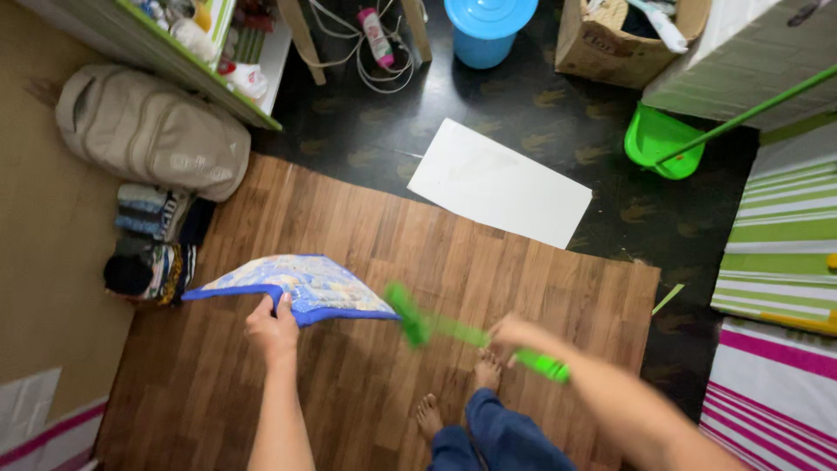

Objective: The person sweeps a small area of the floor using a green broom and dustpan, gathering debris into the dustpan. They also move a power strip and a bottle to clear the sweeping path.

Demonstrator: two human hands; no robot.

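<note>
Wood-pattern floor mat point(366, 227) over dark flooring point(523, 113), beige wall point(44, 244), green-striped furniture point(785, 227) alongside.

The left hand point(273, 331) holds up the blue-edged patterned cloth mat point(292, 286) over the brown wood-look floor mat point(366, 253), left of the green plastic brush point(471, 336) in the right hand point(516, 336). Beyond the floor mat lies a white rectangular board point(499, 181), with a green plastic dustpan point(658, 139) to its right and a beige fabric backpack point(148, 131) far left.

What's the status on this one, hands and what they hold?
Left hand grips blue-edged patterned mat, lifted. Right hand holds green brush, blurred. Wood-pattern floor mat beneath; white sheet beyond.
</note>
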